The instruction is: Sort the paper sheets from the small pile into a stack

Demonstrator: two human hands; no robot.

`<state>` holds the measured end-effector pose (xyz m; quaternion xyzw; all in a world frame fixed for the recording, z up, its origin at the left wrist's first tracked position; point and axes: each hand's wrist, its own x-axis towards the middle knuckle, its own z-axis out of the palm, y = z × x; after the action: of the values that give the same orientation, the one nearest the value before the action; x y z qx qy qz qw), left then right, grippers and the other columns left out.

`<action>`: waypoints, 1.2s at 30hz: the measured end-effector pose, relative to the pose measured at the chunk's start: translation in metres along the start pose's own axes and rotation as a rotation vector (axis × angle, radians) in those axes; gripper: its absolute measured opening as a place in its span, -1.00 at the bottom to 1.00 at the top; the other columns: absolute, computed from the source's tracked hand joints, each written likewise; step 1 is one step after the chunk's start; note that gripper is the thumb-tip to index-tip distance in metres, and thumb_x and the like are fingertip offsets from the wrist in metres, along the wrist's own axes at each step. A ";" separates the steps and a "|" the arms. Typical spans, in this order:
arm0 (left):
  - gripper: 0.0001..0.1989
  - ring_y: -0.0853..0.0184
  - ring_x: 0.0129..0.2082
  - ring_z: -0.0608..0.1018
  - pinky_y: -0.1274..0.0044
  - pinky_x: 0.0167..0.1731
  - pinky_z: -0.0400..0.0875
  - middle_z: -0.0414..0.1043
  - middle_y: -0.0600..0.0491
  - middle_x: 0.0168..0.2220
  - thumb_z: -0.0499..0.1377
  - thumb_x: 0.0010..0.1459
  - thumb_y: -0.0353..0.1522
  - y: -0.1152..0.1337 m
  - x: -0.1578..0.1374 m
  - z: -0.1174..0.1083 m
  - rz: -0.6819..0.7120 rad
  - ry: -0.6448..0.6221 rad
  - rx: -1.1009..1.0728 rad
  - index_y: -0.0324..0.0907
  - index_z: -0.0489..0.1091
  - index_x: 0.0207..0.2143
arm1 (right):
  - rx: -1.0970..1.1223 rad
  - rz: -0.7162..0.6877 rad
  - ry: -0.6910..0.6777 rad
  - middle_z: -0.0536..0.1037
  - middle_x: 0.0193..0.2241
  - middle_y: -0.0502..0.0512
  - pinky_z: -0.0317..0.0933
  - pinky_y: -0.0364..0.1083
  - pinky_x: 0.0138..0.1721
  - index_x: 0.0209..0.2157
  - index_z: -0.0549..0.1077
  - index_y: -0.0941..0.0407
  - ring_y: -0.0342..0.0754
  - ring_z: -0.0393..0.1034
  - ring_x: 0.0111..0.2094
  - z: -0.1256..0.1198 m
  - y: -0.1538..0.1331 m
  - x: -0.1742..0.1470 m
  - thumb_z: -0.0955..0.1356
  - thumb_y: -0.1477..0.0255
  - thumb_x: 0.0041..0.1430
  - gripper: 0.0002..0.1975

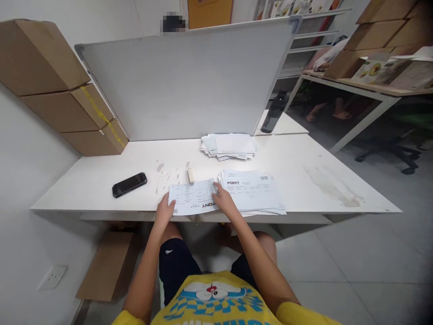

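Note:
A printed paper form [192, 197] lies at the table's front edge, its lettering upside down to me. My left hand [165, 208] grips its left edge, thumb on top. At its right edge, my right hand [223, 198] is closed on the same sheet with thumb and fingers. Just right of that hand is a stack of similar printed forms [253, 192], loosely fanned. A small cream-coloured block [191, 175] sits right behind the held form. Farther back, against the whiteboard, rests another pile of papers [230, 145].
A black phone [130, 184] lies to the left on the white table [94, 180]. The whiteboard [189, 85] stands along the back, with cardboard boxes [81, 108] stacked at its left. A dark bottle [273, 113] stands behind its right end. Another person's head shows above the board.

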<state>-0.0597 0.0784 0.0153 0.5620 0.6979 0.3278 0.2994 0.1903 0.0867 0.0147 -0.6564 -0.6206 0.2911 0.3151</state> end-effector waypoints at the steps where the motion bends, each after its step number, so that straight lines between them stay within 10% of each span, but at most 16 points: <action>1: -0.50 0.24 -0.42 0.57 0.49 -0.54 0.48 0.47 -0.14 -0.03 0.10 0.17 -0.35 0.002 0.002 0.000 -0.015 -0.032 0.037 -0.18 0.23 0.18 | -0.044 -0.008 0.014 0.47 -0.07 0.26 0.27 0.05 -0.05 0.21 0.20 0.19 0.12 0.38 -0.06 -0.002 -0.004 0.001 0.18 0.48 0.15 -0.45; 6: -0.32 0.31 -0.52 0.53 0.55 -0.66 0.41 0.42 -0.24 0.01 0.07 0.21 -0.31 0.010 0.004 0.003 -0.088 -0.030 0.104 -0.25 -0.08 0.33 | -0.260 -0.251 0.176 0.30 0.11 0.33 0.08 0.15 0.13 0.10 0.32 0.21 0.18 0.13 0.17 -0.002 -0.033 0.002 0.15 0.55 0.17 -0.55; 10: -0.27 0.27 -0.48 0.56 0.56 -0.66 0.40 0.45 -0.26 -0.03 0.08 0.22 -0.31 0.018 0.002 0.004 -0.096 -0.012 0.115 -0.25 -0.17 0.34 | -0.356 -0.483 0.044 0.33 0.10 0.28 0.05 0.09 0.15 0.04 0.35 0.22 0.14 0.05 0.20 0.014 -0.055 0.011 0.17 0.59 0.17 -0.60; 27: -0.39 0.28 -0.52 0.54 0.51 -0.62 0.44 0.49 -0.24 -0.08 0.07 0.20 -0.28 0.027 -0.011 0.005 -0.076 0.047 0.086 -0.29 0.09 0.27 | -0.610 -0.374 0.040 0.44 -0.13 0.28 0.16 0.04 -0.16 -0.13 0.39 0.21 0.11 0.29 -0.14 0.059 -0.073 0.022 0.16 0.65 0.15 -0.70; 36: -0.40 0.06 -0.19 0.57 0.28 -0.18 0.47 0.52 -0.15 -0.13 0.19 0.09 -0.18 0.035 -0.092 -0.048 -0.004 0.446 -0.053 -0.16 0.26 0.18 | -0.256 -0.624 0.032 0.19 0.23 0.28 -0.02 0.19 0.18 0.25 0.09 0.11 0.13 0.05 0.22 0.039 -0.065 -0.056 0.23 0.37 0.23 -0.44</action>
<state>-0.0598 -0.0121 0.0765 0.4661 0.7391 0.4615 0.1532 0.1158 0.0350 0.0395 -0.4735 -0.8180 0.0901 0.3138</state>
